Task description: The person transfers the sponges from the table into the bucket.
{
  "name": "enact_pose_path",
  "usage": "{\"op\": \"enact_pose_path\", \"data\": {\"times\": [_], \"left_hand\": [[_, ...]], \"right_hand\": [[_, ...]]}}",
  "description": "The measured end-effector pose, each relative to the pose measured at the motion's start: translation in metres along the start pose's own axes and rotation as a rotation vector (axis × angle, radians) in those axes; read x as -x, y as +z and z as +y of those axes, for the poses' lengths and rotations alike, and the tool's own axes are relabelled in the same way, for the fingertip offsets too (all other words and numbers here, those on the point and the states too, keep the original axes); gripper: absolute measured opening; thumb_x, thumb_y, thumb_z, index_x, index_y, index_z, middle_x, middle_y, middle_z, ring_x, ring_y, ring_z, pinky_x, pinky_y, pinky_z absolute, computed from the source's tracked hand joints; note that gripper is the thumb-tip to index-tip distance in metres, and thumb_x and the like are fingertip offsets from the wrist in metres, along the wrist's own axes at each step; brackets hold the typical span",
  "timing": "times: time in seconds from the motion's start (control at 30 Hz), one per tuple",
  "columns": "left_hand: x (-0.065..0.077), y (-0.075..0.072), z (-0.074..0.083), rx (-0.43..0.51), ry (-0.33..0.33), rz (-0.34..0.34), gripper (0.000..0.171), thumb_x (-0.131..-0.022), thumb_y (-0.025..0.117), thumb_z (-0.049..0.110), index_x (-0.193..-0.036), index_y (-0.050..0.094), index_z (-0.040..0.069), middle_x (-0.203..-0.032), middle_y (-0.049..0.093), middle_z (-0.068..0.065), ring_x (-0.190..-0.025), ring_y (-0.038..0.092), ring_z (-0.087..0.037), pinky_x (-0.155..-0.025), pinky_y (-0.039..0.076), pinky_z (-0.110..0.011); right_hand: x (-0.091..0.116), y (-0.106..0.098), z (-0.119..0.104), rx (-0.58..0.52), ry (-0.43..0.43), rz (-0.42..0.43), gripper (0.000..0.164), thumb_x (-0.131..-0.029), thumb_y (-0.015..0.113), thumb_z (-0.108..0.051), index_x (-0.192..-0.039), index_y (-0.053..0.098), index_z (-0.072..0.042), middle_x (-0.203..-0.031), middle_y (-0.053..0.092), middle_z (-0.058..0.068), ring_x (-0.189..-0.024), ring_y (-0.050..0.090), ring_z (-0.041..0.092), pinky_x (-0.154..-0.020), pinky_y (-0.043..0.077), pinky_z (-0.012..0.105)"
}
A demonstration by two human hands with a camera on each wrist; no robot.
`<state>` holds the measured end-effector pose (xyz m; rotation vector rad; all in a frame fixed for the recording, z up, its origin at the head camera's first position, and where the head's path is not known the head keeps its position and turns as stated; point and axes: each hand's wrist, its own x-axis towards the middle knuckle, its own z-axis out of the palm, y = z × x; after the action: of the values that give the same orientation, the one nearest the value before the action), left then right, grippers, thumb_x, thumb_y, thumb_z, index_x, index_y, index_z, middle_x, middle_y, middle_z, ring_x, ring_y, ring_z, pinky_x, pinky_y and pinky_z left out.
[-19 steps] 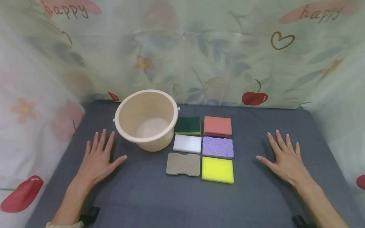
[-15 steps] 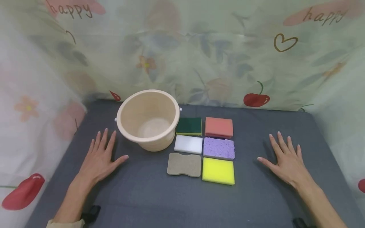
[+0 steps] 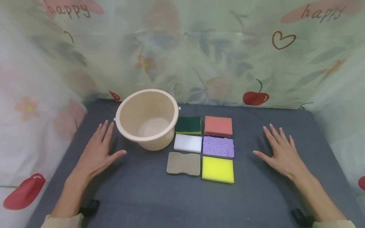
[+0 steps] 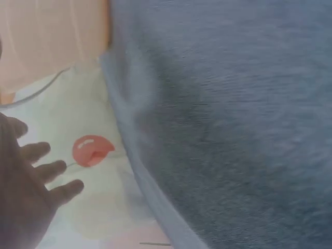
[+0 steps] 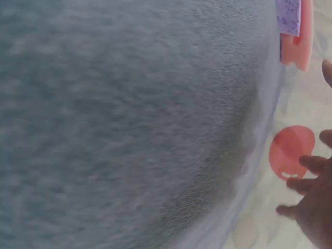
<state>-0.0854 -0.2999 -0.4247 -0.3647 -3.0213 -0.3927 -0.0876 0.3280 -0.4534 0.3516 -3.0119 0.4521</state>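
My left hand (image 3: 95, 153) has its fingers spread beside the beige bucket (image 3: 155, 144), holding nothing; its fingertips come close to the bucket's left side. Over at the right, my right hand (image 3: 282, 153) also has spread fingers and holds nothing. Between the bucket and that hand lie two columns of sponges: a dark green one with a yellow underside (image 3: 188, 125), a white one (image 3: 187, 143), a grey notched one (image 3: 183, 163), a coral one (image 3: 218, 126), a purple one (image 3: 218, 147) and a yellow one (image 3: 218, 169). Part of the purple sponge (image 5: 288, 15) shows in the right wrist view.
A dark grey cloth (image 3: 148, 199) covers the table. Patterned curtains (image 3: 199, 57) hang behind it and on both sides. Each wrist wears a black strap, such as the left strap (image 3: 90, 207).
Both hands have risen slightly. The right hand has shifted a little left and farther forward. The left hand's fingers have drawn closer together. Bucket and sponges stay in place.
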Motion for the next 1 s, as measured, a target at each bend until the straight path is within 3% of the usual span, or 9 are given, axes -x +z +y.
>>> {"op": "enact_pose_path", "data": {"times": [0.23, 0.4, 0.57, 0.83, 1.0], "left_hand": [[-0.013, -0.021, 0.006, 0.076, 0.025, 0.037, 0.125, -0.073, 0.083, 0.052, -0.161, 0.003, 0.013, -0.166, 0.005, -0.011, -0.148, 0.015, -0.038, -0.109, 0.026, -0.063], [-0.018, -0.029, 0.012, 0.156, 0.023, 0.046, 0.128, -0.07, 0.087, 0.049, -0.161, 0.0, 0.021, -0.166, 0.006, -0.006, -0.147, 0.019, -0.038, -0.106, 0.029, -0.065], [-0.021, -0.033, 0.019, 0.236, 0.055, 0.045, 0.127, -0.07, 0.087, 0.049, -0.161, 0.002, 0.027, -0.166, 0.01, -0.005, -0.145, 0.024, -0.039, -0.099, 0.033, -0.068], [-0.031, -0.035, 0.023, 0.362, 0.135, 0.048, 0.12, -0.071, 0.089, 0.036, -0.161, 0.01, 0.027, -0.163, 0.02, -0.007, -0.146, 0.024, -0.035, -0.104, 0.031, -0.066], [-0.036, -0.035, 0.026, 0.438, 0.116, 0.04, 0.112, -0.077, 0.085, 0.032, -0.161, 0.01, 0.027, -0.162, 0.024, -0.008, -0.133, 0.041, -0.037, -0.101, 0.035, -0.061]], "right_hand": [[-0.02, -0.006, -0.012, -0.028, -0.1, 0.069, 0.1, -0.078, 0.081, -0.043, -0.157, 0.028, -0.012, -0.154, 0.034, 0.023, -0.138, 0.031, 0.046, -0.109, 0.022, 0.067], [-0.034, -0.01, -0.021, -0.049, -0.119, 0.029, 0.1, -0.077, 0.082, -0.04, -0.157, 0.028, -0.013, -0.154, 0.035, 0.021, -0.137, 0.033, 0.045, -0.103, 0.031, 0.068], [-0.047, -0.011, -0.029, -0.094, -0.104, -0.025, 0.098, -0.079, 0.082, -0.037, -0.158, 0.027, -0.014, -0.154, 0.034, 0.02, -0.137, 0.033, 0.043, -0.104, 0.032, 0.066], [-0.064, -0.007, -0.039, -0.14, -0.052, -0.097, 0.096, -0.081, 0.081, -0.037, -0.158, 0.026, -0.017, -0.157, 0.031, 0.017, -0.141, 0.028, 0.041, -0.106, 0.03, 0.066], [-0.076, -0.003, -0.042, -0.19, -0.087, -0.106, 0.095, -0.081, 0.081, -0.036, -0.158, 0.028, -0.017, -0.155, 0.033, 0.017, -0.14, 0.031, 0.039, -0.106, 0.031, 0.065]]}}
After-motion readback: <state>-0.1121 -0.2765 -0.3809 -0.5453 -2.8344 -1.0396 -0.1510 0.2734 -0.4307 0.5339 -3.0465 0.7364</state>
